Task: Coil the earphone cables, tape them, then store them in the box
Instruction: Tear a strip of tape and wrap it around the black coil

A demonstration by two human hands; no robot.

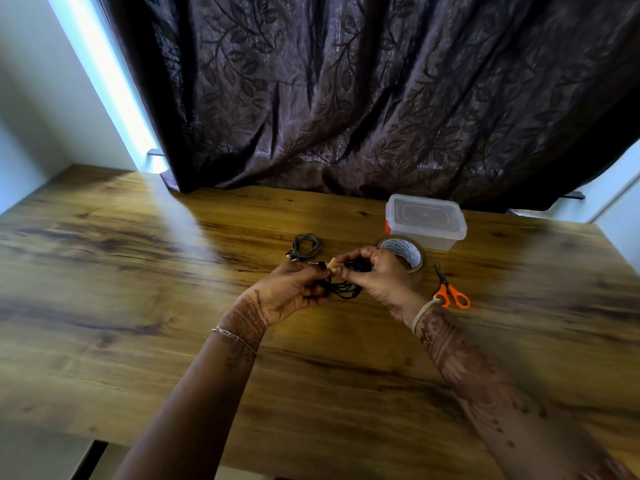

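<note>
Grips the black earphone coil (pixel 344 289) in curled left hand (pixel 294 289), pinches a tan tape strip (pixel 333 263) against it with right hand (pixel 377 276), just above the table (pixel 138 271). Looks like the taping step. Calls next for wrapping the strip snug, then opening the lidded box (pixel 426 220) behind the tape roll (pixel 406 255); second coil (pixel 304 246) left, orange scissors (pixel 450 294) right.

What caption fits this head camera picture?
Left hand and right hand pinch tape onto a black earphone cable beside tape roll, scissors, box.
</note>
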